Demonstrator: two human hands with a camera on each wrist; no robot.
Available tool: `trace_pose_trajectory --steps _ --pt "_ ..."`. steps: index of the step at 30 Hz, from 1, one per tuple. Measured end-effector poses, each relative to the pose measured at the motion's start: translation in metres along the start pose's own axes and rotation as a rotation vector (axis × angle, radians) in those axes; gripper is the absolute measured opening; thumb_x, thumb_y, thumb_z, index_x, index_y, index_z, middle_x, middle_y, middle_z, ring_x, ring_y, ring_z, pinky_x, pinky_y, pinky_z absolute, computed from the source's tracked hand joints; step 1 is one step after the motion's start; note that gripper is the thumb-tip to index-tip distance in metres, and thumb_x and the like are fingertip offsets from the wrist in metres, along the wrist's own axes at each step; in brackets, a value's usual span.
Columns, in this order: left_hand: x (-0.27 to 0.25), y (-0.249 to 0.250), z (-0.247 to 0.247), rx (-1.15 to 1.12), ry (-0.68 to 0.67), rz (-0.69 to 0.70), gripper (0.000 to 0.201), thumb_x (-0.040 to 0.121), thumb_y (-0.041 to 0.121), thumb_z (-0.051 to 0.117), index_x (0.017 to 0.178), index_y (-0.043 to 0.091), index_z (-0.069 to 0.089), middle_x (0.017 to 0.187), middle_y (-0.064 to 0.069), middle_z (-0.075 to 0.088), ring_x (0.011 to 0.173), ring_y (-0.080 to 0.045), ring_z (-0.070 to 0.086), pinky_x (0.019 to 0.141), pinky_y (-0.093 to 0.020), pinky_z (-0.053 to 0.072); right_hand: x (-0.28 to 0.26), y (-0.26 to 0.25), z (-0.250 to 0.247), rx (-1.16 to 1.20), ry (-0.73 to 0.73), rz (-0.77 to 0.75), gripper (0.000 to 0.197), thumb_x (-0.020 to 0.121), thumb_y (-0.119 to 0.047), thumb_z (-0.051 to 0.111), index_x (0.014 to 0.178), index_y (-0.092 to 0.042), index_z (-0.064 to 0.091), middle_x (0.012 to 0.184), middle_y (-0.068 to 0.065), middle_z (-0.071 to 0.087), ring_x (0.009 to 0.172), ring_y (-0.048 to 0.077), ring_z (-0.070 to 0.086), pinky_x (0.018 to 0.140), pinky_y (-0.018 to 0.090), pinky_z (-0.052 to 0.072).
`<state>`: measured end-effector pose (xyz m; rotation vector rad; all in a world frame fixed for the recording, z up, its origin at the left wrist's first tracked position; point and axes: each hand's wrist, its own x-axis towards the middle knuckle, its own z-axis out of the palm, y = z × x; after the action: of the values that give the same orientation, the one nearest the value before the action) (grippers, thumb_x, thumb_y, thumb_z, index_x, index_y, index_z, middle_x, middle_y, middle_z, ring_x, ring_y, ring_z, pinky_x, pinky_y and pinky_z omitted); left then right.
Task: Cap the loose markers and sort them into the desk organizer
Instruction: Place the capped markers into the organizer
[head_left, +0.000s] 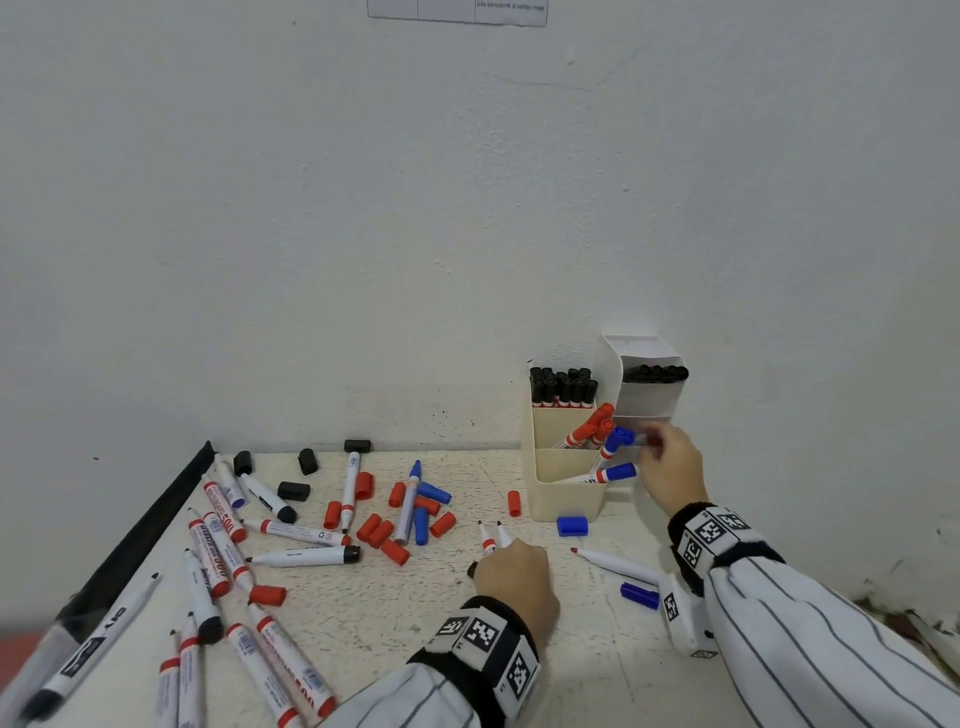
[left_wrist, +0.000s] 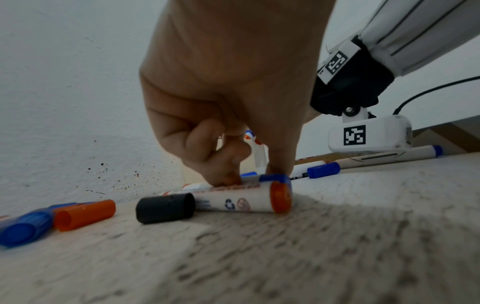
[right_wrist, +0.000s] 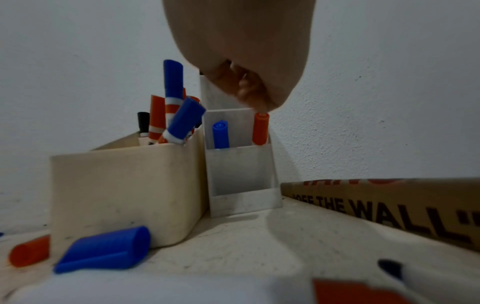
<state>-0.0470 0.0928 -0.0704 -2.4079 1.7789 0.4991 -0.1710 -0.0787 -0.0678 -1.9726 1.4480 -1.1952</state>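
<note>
Standing upright in the front slot of the white tiered holder, red-capped marker sat directly under the right hand, fingertips just touching or just above its cap; whether still pinched or already released, cannot tell. Shared that slot with a blue-capped marker. Stood beside a cream organizer packed with black, red and blue markers. Lower down, left hand curled over two uncapped red markers lying on the table, fingertips pressing and pinching them against it. Scattered loose caps and markers across the speckled surface; backed by a plain white wall.
</note>
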Motion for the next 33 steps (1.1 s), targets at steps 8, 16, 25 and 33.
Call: trace_pose_trajectory --steps 8,16,25,33 --pt "-0.008 -0.006 0.001 -0.161 0.045 -0.05 0.037 0.092 0.02 0.051 0.127 0.011 0.043 0.127 -0.008 0.05 0.116 -0.022 0.052 0.089 -0.03 0.044 -0.042 -0.024 -0.013 0.221 -0.17 -0.174 0.034 0.083 0.009 0.05 0.062 -0.018 0.05 0.057 -0.001 0.047 0.051 0.009 0.045 0.053 0.021 0.04" --pt "-0.013 -0.028 0.0 -0.494 0.114 -0.17 0.039 0.089 0.023 0.055 0.124 0.01 0.043 0.123 -0.009 0.052 0.108 -0.021 0.056 0.086 -0.026 0.048 -0.062 -0.037 0.005 -0.42 -0.799 -0.068 0.039 0.089 -0.006 0.043 0.119 -0.023 0.061 0.127 -0.004 0.052 0.121 0.015 0.045 0.105 0.023 0.03" --pt "-0.024 -0.06 0.003 -0.725 0.211 -0.193 0.026 0.087 0.035 0.057 0.072 0.014 0.05 0.073 -0.001 0.055 0.059 -0.013 0.054 0.059 -0.027 0.048 -0.084 -0.048 0.028 -0.485 -0.707 0.019 0.036 0.09 -0.001 0.044 0.119 -0.02 0.052 0.134 0.008 0.034 0.099 0.018 0.044 0.099 0.023 0.034" --pt "-0.038 -0.084 0.0 -0.801 0.226 -0.215 0.021 0.083 0.033 0.062 0.081 0.014 0.052 0.08 -0.002 0.053 0.081 -0.022 0.063 0.08 -0.038 0.055 -0.087 -0.055 0.026 -0.407 -0.599 -0.111 0.019 0.084 0.0 0.048 0.087 -0.019 0.049 0.095 0.0 0.053 0.086 0.016 0.05 0.072 0.019 0.04"
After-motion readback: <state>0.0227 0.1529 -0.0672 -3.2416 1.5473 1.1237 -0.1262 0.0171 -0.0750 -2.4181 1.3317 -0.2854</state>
